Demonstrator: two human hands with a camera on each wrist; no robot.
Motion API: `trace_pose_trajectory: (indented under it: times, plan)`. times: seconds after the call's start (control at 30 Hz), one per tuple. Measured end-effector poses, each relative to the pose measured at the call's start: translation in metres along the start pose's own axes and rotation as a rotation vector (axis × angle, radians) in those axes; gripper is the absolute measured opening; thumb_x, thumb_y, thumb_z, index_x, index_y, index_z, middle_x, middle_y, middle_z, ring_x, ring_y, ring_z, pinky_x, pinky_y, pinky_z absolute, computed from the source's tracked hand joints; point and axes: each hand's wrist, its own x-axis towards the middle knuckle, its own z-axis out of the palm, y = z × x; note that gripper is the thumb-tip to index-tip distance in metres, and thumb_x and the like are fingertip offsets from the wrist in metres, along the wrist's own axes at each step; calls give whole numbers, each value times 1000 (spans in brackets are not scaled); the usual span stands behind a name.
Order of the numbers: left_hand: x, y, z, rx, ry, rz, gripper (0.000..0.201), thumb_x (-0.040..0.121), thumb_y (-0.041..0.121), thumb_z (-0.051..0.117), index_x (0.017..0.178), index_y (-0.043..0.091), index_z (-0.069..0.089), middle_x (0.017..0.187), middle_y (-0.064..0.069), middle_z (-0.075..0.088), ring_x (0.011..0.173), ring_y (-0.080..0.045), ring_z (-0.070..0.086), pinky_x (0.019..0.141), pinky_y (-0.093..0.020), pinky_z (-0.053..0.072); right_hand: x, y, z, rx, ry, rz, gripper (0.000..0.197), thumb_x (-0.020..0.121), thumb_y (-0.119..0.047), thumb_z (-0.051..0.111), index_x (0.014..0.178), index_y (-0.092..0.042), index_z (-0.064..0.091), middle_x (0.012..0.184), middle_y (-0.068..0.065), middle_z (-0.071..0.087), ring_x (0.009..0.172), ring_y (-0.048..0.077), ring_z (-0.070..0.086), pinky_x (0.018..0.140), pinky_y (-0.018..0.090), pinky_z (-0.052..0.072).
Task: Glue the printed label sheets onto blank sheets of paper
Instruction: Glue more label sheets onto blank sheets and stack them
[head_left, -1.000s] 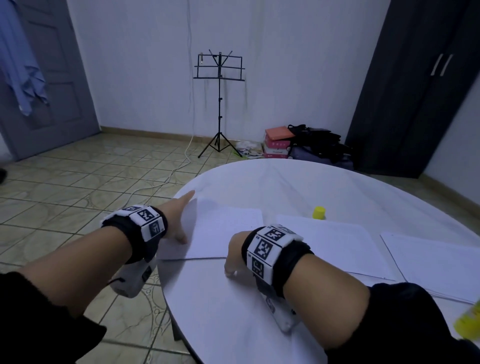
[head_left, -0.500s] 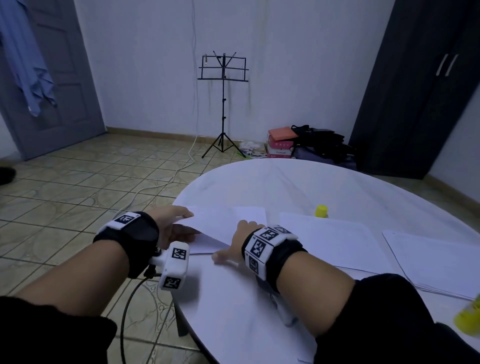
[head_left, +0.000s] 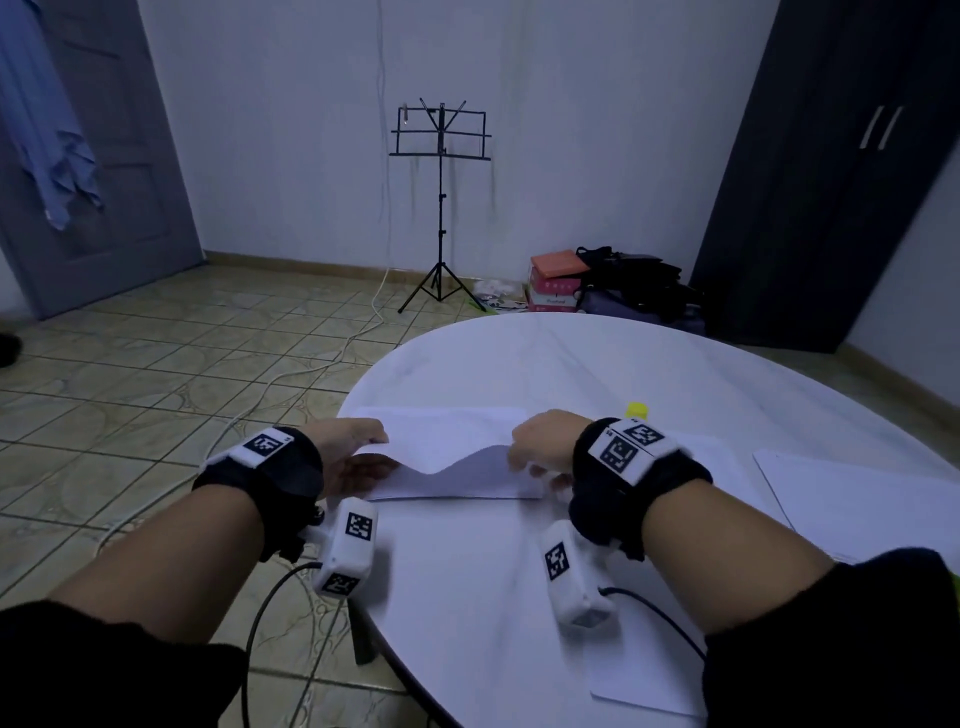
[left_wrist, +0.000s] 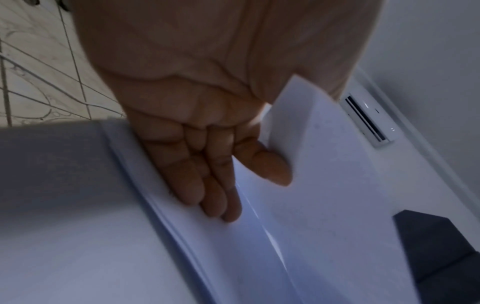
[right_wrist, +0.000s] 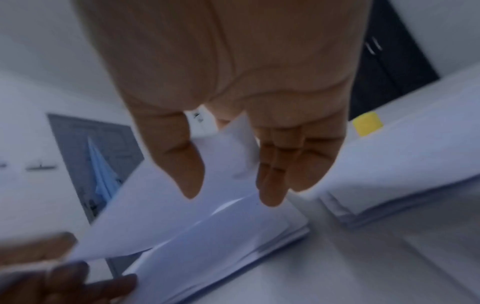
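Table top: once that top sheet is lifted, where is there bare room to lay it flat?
Bare table lies near the person, between the two wrists, and a broad patch behind the paper stack. The right side is crowded: a second stack, the yellow cap and more sheets. Both the left hand and right hand pinch the lifted sheet.

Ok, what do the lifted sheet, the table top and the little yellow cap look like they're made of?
Lifted sheet: thin matte white paper; it sags in a curve between the left hand and right hand.
Table top: smooth white surface with a faint sheen, possibly laminate or painted board; the material cannot be told.
Yellow cap: probably plastic, solid bright colour.
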Motion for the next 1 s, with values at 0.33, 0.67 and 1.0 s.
trace_pose_trajectory:
  times: [0.33,0.67,1.0]
  plan:
    - [-38,6,26,185,15,130,25,88,21,67,102,5,56,84,-10,58,64,-22,53,54,-26,47,-58,36,-18,61,222,-60,39,94,-12,48,131,0,51,98,4,45,91,16,43,82,28,44]
    - [-118,2,118,691,-136,565,79,78,23,77,143,36,35,111,-23,60,101,-30,62,72,-27,50,-153,163,-39,371,339,175,20,78,-3,67,92,-13,56,78,13,59,61,21,53,50,23,39]
    - [-125,-28,173,1086,-387,431,30,76,15,79,98,28,65,80,7,60,50,-5,59,51,-8,44,-181,207,-38,-33,206,302,34,86,-25,67,63,-12,45,60,4,57,51,16,47,46,23,33]
